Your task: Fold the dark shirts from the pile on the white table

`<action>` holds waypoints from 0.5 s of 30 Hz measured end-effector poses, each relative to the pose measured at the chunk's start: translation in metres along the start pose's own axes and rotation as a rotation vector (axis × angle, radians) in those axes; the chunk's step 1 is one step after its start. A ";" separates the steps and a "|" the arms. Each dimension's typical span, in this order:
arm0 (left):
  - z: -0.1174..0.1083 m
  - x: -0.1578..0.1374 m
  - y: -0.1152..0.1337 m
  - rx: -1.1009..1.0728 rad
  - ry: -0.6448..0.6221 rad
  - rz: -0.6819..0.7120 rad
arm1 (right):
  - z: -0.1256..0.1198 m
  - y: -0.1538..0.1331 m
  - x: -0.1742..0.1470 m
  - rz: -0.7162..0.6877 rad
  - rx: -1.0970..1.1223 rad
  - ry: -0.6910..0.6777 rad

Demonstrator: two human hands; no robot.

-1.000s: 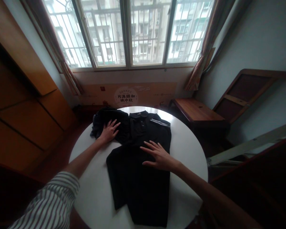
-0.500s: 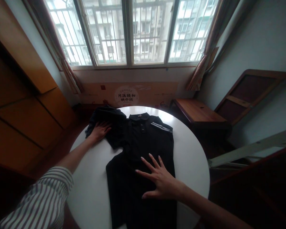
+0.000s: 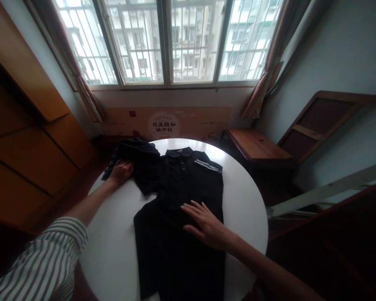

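A black polo shirt [image 3: 181,188] lies spread on the round white table [image 3: 113,234], its collar toward the window and two pale stripes on the right shoulder. One side of it is folded inward. At the far left edge sits a bunched pile of dark clothes [image 3: 139,148]. My left hand [image 3: 122,170] is at the near side of that pile, with its fingers curled into the dark cloth. Over the middle of the shirt lies my right hand [image 3: 207,228], palm down, fingers stretched out and holding nothing.
A barred window [image 3: 169,42] with curtains is ahead, above a printed banner [image 3: 207,121]. To the right stand a low wooden table [image 3: 258,144] and a wood-framed panel [image 3: 319,121]. Orange-brown cabinets [image 3: 28,159] line the left side.
My left hand's fingers have curled from flat into the dark cloth. My right hand's spread fingers have come closer together. The view has shifted slightly.
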State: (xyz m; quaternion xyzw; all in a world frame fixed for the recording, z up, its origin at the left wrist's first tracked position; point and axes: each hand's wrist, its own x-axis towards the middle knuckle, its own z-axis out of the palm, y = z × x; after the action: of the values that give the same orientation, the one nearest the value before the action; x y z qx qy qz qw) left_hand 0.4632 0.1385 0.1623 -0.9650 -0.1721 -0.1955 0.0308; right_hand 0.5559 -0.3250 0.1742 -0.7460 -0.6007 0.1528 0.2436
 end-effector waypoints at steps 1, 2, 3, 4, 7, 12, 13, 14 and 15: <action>0.000 0.002 0.010 0.002 0.052 -0.066 | -0.007 0.010 0.006 0.019 0.006 0.111; -0.001 0.003 0.022 -0.005 0.099 -0.131 | -0.015 0.022 0.012 0.043 -0.015 0.227; -0.001 0.005 0.036 -0.021 0.124 -0.186 | -0.026 0.036 0.020 0.074 -0.065 0.340; -0.002 0.006 0.051 -0.038 0.114 -0.231 | -0.037 0.052 0.028 0.115 -0.142 0.427; -0.003 0.009 0.092 -0.009 -0.097 -0.335 | -0.070 0.101 0.053 0.330 -0.338 0.519; -0.003 0.016 0.117 0.046 -0.304 -0.318 | -0.096 0.151 0.081 0.548 -0.304 0.498; -0.005 0.019 0.114 0.033 -0.297 -0.307 | -0.099 0.157 0.083 0.568 -0.278 0.507; -0.008 0.022 0.109 0.022 -0.271 -0.301 | -0.102 0.162 0.084 0.597 -0.249 0.529; -0.013 0.026 0.103 0.014 -0.230 -0.297 | -0.105 0.167 0.084 0.633 -0.218 0.562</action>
State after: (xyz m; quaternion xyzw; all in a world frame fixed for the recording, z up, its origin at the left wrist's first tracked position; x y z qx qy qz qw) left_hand 0.5166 0.0483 0.1848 -0.9446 -0.3166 -0.0852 -0.0118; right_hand 0.7668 -0.2893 0.1760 -0.9274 -0.2654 -0.0532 0.2583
